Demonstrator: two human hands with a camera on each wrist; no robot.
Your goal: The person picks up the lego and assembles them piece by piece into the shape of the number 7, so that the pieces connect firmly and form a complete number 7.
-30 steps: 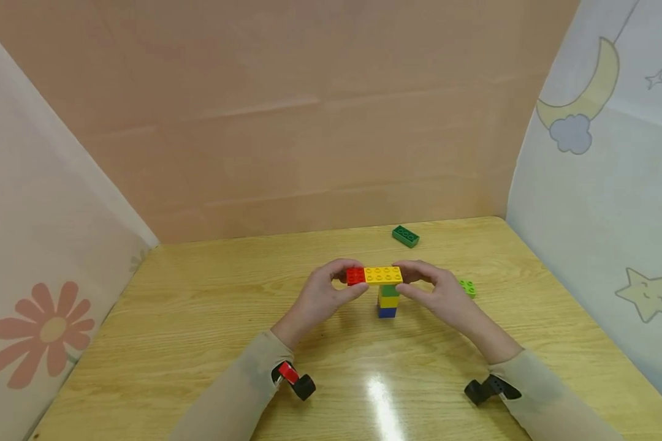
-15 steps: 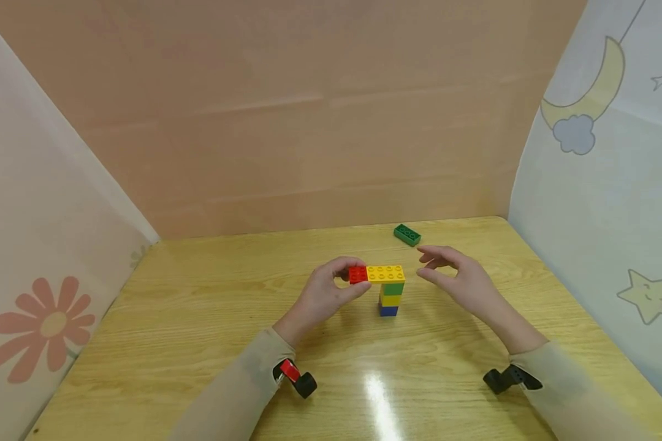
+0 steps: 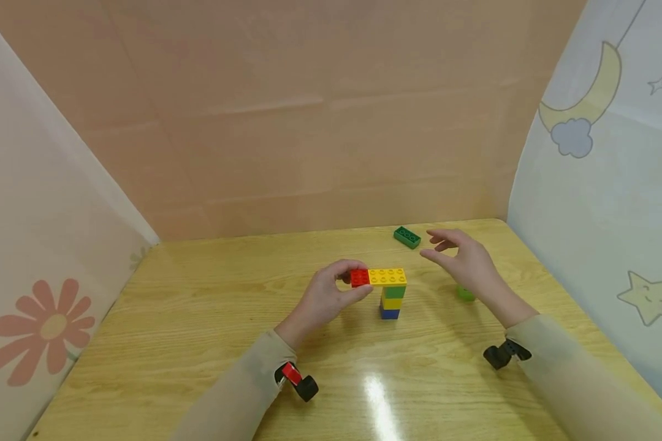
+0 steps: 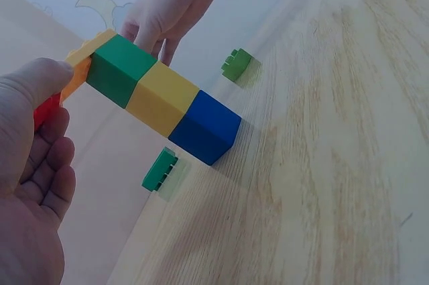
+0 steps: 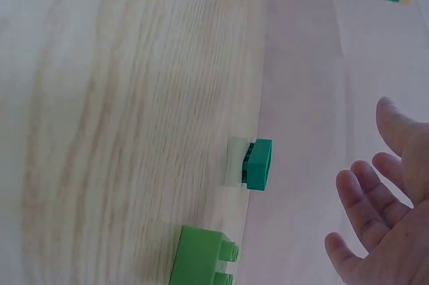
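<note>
The left hand [image 3: 328,294] pinches the red brick [image 3: 360,277], beside the yellow brick [image 3: 388,277] jutting left off the tower [image 3: 393,303], which stands upright on the table [image 3: 226,288]. The right hand [image 3: 466,260] holds nothing, thumb and fingers apart, near the dark green brick [image 3: 407,237]. The likely risk — letting go on the left might let that overhang tip the narrow tower.
</note>
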